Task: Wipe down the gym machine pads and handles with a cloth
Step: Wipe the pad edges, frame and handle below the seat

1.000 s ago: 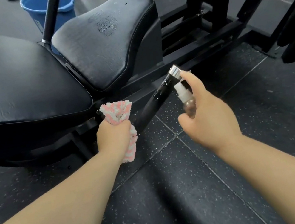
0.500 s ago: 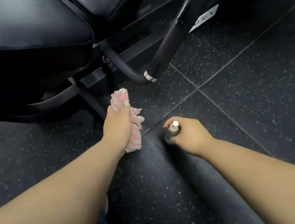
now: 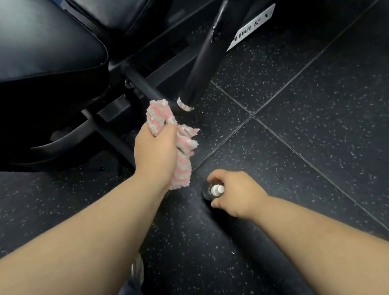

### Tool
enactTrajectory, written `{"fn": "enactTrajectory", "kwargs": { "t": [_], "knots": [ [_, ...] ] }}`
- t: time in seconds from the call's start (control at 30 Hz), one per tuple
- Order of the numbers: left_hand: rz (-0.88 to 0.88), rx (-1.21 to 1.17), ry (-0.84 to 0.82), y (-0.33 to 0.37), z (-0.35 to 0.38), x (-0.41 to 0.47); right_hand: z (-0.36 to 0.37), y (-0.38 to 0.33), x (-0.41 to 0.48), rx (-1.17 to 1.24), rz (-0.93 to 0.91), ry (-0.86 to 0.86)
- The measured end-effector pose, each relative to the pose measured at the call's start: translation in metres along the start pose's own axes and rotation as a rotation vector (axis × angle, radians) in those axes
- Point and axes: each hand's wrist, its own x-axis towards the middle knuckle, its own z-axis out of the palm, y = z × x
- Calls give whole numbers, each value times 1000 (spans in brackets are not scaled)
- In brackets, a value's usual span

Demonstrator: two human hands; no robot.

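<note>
Just lowered: right hand [image 3: 238,196], fingers round spray bottle [image 3: 215,191], reaches floor [image 3: 339,121] (probably parking it); left hand [image 3: 156,151] clutches cloth [image 3: 182,161], wiping next.

I see a cloth [image 3: 160,113] striped pink and pale grey-white. The pad [image 3: 14,44] is glossy black; the handle [image 3: 212,48] is black with silver rings. The floor [image 3: 339,121] is black, flecked white. The spray bottle [image 3: 216,190] has a white top, its body possibly dark.
</note>
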Motion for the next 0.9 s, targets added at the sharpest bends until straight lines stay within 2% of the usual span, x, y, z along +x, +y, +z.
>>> {"fn": "enactTrajectory", "kwargs": {
  "t": [0.1,0.17,0.23,0.27,0.3,0.33,0.37,0.4,0.47,0.5,0.57,0.63,0.7,0.77,0.9],
  "knots": [
    [65,-4,22,19,-3,-4,-12,-9,-9,-1,7,-25],
    [84,-44,62,37,-1,-8,-27,-16,-19,-18,-24,49],
    [52,-180,104,63,7,-11,-50,-27,-34,123,-49,357],
    [24,-271,108,76,12,-14,-64,-37,-41,291,-46,532],
    [-7,-354,85,92,18,-19,-81,-49,-48,543,-37,631],
    [-16,-415,32,103,23,-24,-99,-63,-54,831,-49,602],
    [-19,-453,-40,111,28,-28,-116,-78,-59,1085,-85,447],
    [6,-453,-110,113,32,-33,-128,-91,-63,1238,-120,258],
    [179,-297,-201,114,38,-39,-146,-106,-67,1290,-187,22],
    [317,-143,-244,111,38,-39,-149,-110,-67,1287,-215,1],
    [570,150,-351,96,30,-27,-152,-107,-62,1356,-219,106],
    [633,288,-400,86,15,-18,-161,-97,-57,1548,-175,328],
    [509,316,-360,74,-3,-8,-176,-89,-56,1629,-181,595],
    [403,339,-313,66,-11,9,-192,-94,-58,1509,-285,783],
    [225,331,-352,70,4,39,-180,-131,-53,1335,-447,847]
  ]
}}
